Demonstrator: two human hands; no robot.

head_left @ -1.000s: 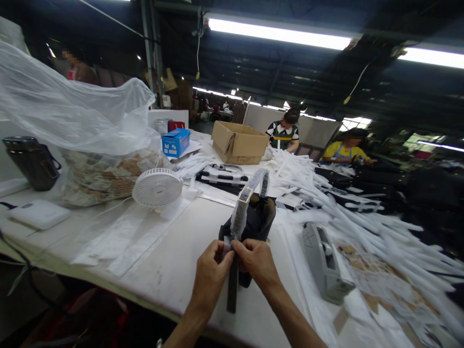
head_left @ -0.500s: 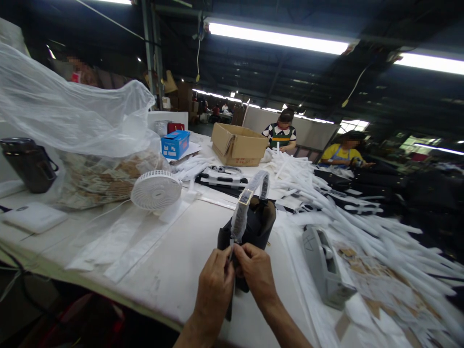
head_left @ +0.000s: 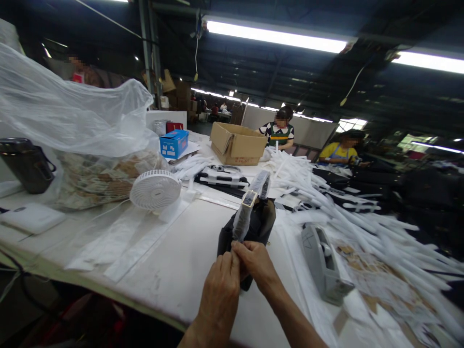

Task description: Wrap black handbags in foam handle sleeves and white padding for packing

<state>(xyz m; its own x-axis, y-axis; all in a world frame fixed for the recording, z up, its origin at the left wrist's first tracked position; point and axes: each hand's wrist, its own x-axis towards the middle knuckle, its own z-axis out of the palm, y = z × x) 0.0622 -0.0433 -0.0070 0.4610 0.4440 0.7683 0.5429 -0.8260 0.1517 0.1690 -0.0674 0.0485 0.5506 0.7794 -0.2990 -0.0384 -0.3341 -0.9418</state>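
Observation:
My left hand (head_left: pixel 219 285) and my right hand (head_left: pixel 255 263) meet at the front of a black handbag (head_left: pixel 250 237) standing on the white work table (head_left: pixel 170 275). Both hands pinch the lower end of its strap, which is wrapped in white plastic film (head_left: pixel 242 217). Above them, a gold-coloured buckle (head_left: pixel 249 198) shows through the wrapping. The strap's end is hidden inside my fingers. A grey tape dispenser (head_left: pixel 322 263) lies to the right of my right hand, not touching it.
A white desk fan (head_left: pixel 155 189) and flat plastic sleeves (head_left: pixel 126 239) lie left of the bag. Right of it spreads a heap of white-wrapped straps (head_left: pixel 355 217). A cardboard box (head_left: pixel 235 143) stands at the far end. Co-workers (head_left: pixel 278 130) sit beyond the table.
The dark strap end that hung below my hands is no longer visible. My hands have drawn closer around the wrapped strap, and the view has shifted slightly.

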